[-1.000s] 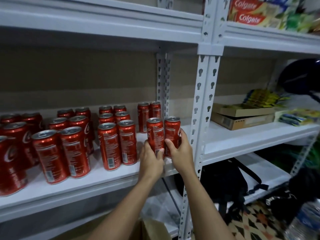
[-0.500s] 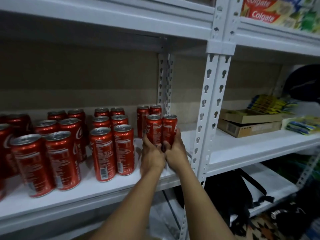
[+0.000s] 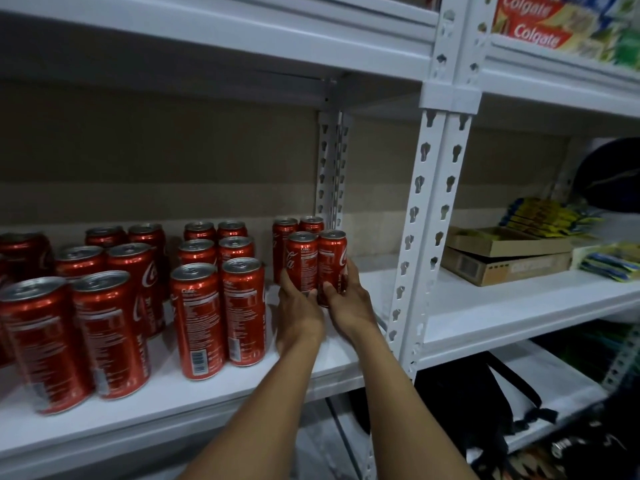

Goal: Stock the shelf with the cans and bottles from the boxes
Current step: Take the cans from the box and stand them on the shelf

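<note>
While both arms reach in over the white shelf (image 3: 242, 403), the left hand (image 3: 298, 308) grips the left red can (image 3: 302, 261) low on its body, fingers curled round its left side, and the right hand (image 3: 349, 303) grips the right red can (image 3: 332, 263) the same way, thumb on the front, fingers wrapped round the right side. The two cans stand upright, touching each other, between the two sets of fingers; whether their bases sit on the shelf board I cannot tell, the hands hide them. Just behind the fingertips stands another pair of cans (image 3: 298, 225), close to the rear upright (image 3: 330, 168). Left of the left hand's fingers, rows of red cans (image 3: 218, 306) stand in pairs on the same board. Right of the right hand's fingers is the front slotted post (image 3: 429, 216), and beyond it flat cardboard boxes (image 3: 505, 258) and yellow packets (image 3: 543, 216) on the neighbouring shelf. Colgate boxes (image 3: 533, 22) above right.
</note>
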